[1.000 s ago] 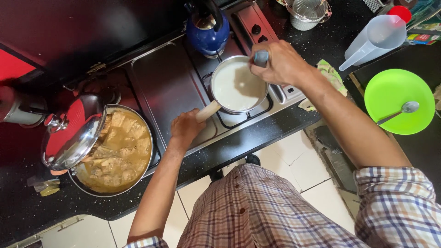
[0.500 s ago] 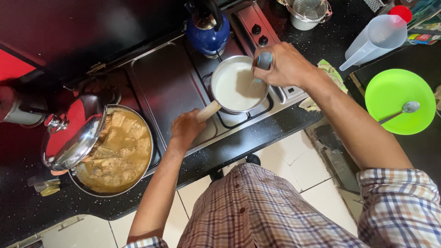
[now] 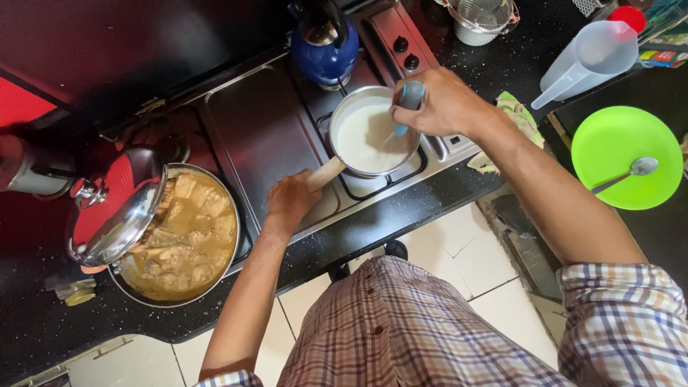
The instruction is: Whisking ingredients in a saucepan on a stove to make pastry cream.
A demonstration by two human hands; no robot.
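One saucepan (image 3: 373, 132) of white liquid sat on the stove (image 3: 272, 136); my left hand (image 3: 290, 201) was closed around its pale handle (image 3: 326, 173). My right hand (image 3: 444, 104) was closed on one blue-handled utensil (image 3: 407, 107), its tip down in the liquid. Beyond that grip: one blue kettle (image 3: 324, 46), two black knobs (image 3: 405, 52), one metal strainer (image 3: 484, 16). Right of it: one clear jug (image 3: 588, 57), one green plate (image 3: 616, 150) bearing one spoon (image 3: 634, 170), one cloth (image 3: 519, 115). Left of my left hand: one stew pot (image 3: 190, 240), one lid (image 3: 115, 208) tilted on its rim.
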